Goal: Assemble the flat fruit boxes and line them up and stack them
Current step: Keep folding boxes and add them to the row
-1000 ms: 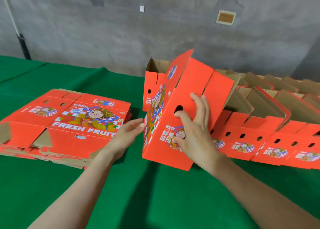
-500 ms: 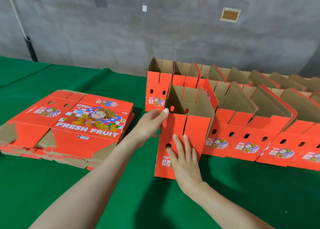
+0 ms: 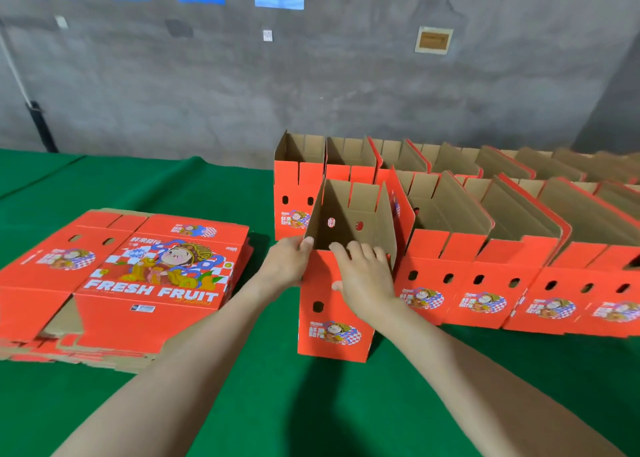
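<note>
Box row beyond right edge

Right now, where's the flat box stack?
Head view, left: the flat box stack lies on the green table, left of the left hand and the held box.

Both arms are bare as I look on. The left hand and the right hand are uncovered, with slender fingers and nails that look short, though blur hides the detail. Behind each hand, the left forearm and the right forearm run unclothed from the wrist back to the picture's edge.
</note>
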Motion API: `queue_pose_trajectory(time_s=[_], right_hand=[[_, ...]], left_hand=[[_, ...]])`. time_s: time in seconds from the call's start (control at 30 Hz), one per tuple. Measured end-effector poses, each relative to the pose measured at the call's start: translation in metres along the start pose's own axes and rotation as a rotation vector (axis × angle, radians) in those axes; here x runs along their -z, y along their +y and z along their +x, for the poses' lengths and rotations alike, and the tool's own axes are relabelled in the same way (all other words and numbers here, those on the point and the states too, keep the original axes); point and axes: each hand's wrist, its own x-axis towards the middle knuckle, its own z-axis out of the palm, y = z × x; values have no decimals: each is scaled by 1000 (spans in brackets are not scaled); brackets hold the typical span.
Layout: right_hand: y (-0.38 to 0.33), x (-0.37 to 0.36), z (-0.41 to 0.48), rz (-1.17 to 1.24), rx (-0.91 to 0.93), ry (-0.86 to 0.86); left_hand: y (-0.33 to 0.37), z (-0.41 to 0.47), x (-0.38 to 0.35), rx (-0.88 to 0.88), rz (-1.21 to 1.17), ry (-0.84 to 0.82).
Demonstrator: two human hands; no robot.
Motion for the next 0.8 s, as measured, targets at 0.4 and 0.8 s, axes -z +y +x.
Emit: queue_pose_trajectory(time_s=[0.4, 0.8], right_hand=[[63, -14, 35, -77, -156, 49], [31, -23, 84, 89, 52, -19]], left_hand=[[13, 78, -50, -15, -124, -110], [-52, 76, -12, 19, -89, -189]])
